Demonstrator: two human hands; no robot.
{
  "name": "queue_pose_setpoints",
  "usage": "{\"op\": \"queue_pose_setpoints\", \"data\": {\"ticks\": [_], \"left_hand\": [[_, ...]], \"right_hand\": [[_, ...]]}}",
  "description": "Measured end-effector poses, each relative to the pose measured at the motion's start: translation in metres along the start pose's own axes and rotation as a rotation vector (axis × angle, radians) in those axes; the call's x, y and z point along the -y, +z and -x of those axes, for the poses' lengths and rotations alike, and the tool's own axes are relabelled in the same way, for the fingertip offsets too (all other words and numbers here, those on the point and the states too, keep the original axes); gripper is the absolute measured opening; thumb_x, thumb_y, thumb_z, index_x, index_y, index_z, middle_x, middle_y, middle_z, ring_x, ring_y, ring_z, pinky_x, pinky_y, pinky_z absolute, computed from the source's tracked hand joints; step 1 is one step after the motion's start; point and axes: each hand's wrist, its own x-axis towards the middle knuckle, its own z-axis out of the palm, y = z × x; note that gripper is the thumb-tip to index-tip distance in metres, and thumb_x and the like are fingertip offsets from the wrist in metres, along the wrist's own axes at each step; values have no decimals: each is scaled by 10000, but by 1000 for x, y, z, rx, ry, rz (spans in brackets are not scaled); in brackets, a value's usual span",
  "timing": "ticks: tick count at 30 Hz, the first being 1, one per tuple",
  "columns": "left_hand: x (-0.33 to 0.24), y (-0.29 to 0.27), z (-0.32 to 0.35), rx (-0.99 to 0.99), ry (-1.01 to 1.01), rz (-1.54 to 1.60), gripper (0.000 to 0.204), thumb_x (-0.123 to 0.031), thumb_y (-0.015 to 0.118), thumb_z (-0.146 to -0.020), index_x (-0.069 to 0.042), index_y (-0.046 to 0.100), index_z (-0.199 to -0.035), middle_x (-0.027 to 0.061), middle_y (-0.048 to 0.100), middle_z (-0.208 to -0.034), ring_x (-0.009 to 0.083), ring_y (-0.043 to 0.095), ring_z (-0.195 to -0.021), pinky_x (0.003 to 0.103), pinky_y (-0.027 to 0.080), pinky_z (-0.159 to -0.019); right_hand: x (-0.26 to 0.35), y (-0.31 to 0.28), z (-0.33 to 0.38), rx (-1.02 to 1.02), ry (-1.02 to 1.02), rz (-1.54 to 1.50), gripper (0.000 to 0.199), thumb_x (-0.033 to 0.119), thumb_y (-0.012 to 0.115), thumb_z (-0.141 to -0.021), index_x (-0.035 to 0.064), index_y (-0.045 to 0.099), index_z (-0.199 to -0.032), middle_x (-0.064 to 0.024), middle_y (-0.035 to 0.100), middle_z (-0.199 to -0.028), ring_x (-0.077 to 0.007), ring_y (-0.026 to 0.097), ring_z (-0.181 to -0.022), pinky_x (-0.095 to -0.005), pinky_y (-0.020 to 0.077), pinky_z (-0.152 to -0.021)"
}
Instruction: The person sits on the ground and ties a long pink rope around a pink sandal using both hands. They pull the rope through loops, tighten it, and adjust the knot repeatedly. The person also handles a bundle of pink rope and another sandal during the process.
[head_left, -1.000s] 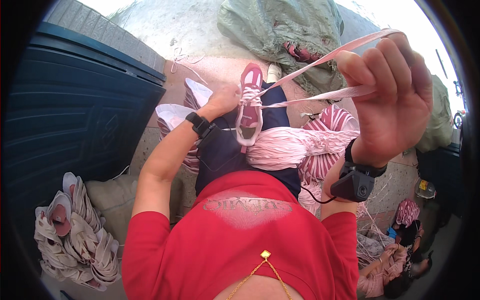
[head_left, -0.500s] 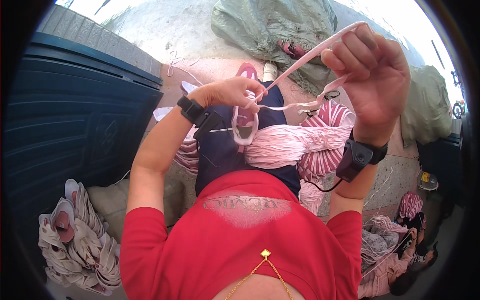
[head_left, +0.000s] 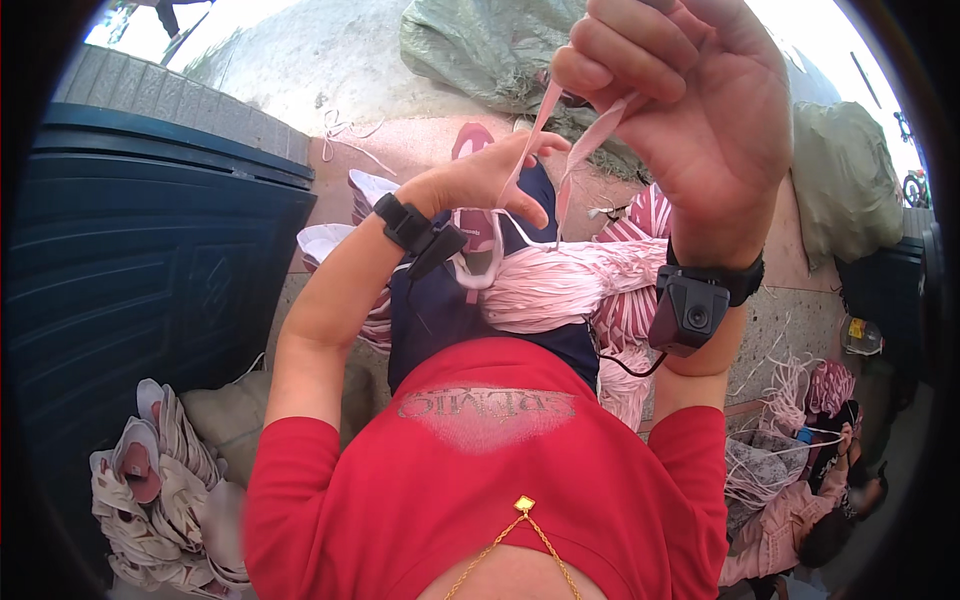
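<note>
My right hand (head_left: 690,95) is raised at the upper right, its fingers curled round a pale pink shoelace (head_left: 572,165). Two strands of the lace drop from it towards a pink and white shoe (head_left: 482,228) in my lap. Over that shoe my left hand (head_left: 480,178) reaches with thumb and fingers spread, one strand passing close by them. My left hand and wrist partly cover the shoe. A thick bundle of pale pink laces (head_left: 550,288) lies across my lap, right of the shoe. Dark pink striped pieces (head_left: 625,325) are beside the bundle.
White and pink shoe parts (head_left: 160,490) are piled at lower left beside a stuffed sack (head_left: 235,410). A dark blue metal panel (head_left: 150,250) stands at left. Pale green sacks (head_left: 470,50) lie ahead. Another person (head_left: 790,525) sits at lower right among laces, near a plastic bottle (head_left: 860,335).
My right hand has moved up and slightly left, still with the lace. My left hand has gone from pinching the lace at the shoe to spread fingers.
</note>
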Motion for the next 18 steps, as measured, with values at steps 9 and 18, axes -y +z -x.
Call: {"op": "queue_pose_setpoints", "data": {"ticks": [9, 18], "left_hand": [[7, -43, 7, -33, -242, 659, 215, -215, 578, -902, -7, 621, -934, 88, 648, -907, 160, 611, -931, 304, 475, -873], [58, -40, -29, 47, -446, -132, 363, -249, 687, -772, -10, 645, -1041, 129, 670, -855, 190, 643, -746, 312, 506, -709]], "right_hand": [[28, -39, 2, 53, -105, 478, 180, 197, 430, -848, 79, 460, -715, -18, 389, -627, -149, 389, -585, -297, 349, -646], [13, -34, 15, 228, -242, 468, 280, 276, 487, -835, 20, 593, -800, -192, 594, -1032, -317, 513, -1112, -445, 328, -993]]}}
